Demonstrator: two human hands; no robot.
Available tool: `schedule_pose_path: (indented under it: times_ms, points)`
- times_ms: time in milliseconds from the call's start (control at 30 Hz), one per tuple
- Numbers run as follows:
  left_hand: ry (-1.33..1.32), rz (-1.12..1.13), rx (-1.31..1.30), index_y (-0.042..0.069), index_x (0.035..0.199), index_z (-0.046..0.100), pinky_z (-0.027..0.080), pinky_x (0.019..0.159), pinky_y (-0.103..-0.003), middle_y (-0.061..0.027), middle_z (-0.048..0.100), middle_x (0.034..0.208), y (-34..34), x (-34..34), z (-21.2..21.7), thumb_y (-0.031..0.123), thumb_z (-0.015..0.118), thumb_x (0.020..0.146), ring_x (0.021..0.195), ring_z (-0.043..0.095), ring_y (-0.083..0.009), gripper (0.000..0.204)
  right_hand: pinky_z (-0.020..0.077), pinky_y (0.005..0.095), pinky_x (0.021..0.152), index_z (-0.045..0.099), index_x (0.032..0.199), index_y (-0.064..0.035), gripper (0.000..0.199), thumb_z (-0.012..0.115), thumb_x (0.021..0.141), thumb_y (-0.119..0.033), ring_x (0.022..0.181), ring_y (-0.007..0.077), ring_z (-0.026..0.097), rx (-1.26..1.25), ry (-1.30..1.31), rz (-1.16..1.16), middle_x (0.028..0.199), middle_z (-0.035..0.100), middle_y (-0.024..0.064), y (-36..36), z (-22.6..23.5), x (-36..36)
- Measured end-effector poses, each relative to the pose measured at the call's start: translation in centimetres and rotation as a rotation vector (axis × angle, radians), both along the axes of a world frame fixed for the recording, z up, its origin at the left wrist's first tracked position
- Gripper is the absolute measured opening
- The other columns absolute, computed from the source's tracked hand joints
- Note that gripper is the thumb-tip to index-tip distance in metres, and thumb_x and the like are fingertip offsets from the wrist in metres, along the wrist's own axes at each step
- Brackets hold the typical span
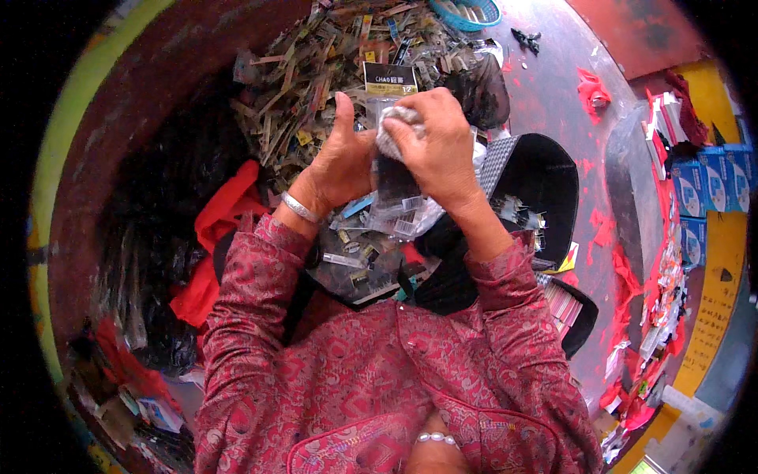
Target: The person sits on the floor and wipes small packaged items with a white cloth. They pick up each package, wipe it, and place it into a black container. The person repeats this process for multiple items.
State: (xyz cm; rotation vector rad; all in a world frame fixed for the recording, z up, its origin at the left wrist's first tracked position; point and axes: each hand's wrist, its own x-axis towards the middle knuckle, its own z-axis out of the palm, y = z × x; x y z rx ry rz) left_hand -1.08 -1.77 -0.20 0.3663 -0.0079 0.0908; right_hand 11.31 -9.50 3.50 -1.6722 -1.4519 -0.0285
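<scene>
A clear plastic packet (399, 186) with a dark card header and dark contents is upright in front of me. My left hand (335, 162) is at its left edge, thumb stretched up and apart from it. The fingers of that hand pass behind the packet, mostly hidden, and appear to support it. Pinched in my right hand (442, 146) is a crumpled whitish cloth (391, 130), pressed against the packet's upper front. Below the hands, several small packaged pieces (355, 253) lie loose on a dark surface.
A large heap of thin packaged strips (316, 95) spreads beyond my hands, with a blue basket (467, 14) behind it. Black open containers (545, 186) stand at the right. Red cloth (225, 205) and black plastic bags (150, 237) lie left. Blue boxes (711, 182) are stacked far right.
</scene>
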Motion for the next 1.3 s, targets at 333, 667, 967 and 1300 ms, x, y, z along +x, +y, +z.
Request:
schedule_pose_path:
  times_ms: [333,667,967,1300]
  points:
    - [0.449,0.044,0.558,0.004,0.103,0.055,0.044,0.080,-0.030,-0.0043,0.059,0.095,-0.3,-0.4,-0.5,0.004,0.062,0.066,0.086,0.056,-0.0149,0.038,0.0442,0.0383,0.065,0.059,0.078,-0.0025,0.021,0.066,0.067,-0.019,0.078,0.0307,0.055,-0.071,0.095,0.136,0.079,0.054,0.0134,-0.8,0.7,0.6]
    - [0.305,-0.080,0.459,-0.004,0.117,0.046,0.053,0.075,-0.044,-0.0125,0.051,0.117,-1.4,-1.0,1.7,-0.008,0.048,0.063,0.099,0.057,-0.0272,0.054,0.0467,0.0377,0.068,0.062,0.081,-0.0040,0.020,0.064,0.069,-0.020,0.076,0.0305,0.058,-0.002,-0.061,-0.316,0.081,0.059,0.0133,1.5,-0.4,6.4]
    - [0.333,-0.107,0.377,-0.006,0.117,0.047,0.052,0.076,-0.042,-0.0139,0.057,0.104,-1.0,-1.3,2.0,-0.005,0.050,0.061,0.092,0.059,-0.0260,0.056,0.0464,0.0282,0.071,0.062,0.089,0.0016,0.033,0.069,0.071,-0.024,0.079,0.0157,0.058,-0.082,0.520,0.185,0.086,0.061,0.0097,0.8,2.1,5.8]
    - [0.323,-0.215,0.654,-0.005,0.116,0.050,0.046,0.082,-0.030,-0.0133,0.059,0.103,-0.8,-1.4,2.0,-0.002,0.050,0.061,0.087,0.060,-0.0213,0.055,0.0403,0.0216,0.062,0.059,0.085,-0.0028,0.024,0.066,0.075,-0.024,0.069,0.0058,0.049,-0.499,0.694,0.469,0.075,0.055,-0.0023,0.4,1.5,5.3]
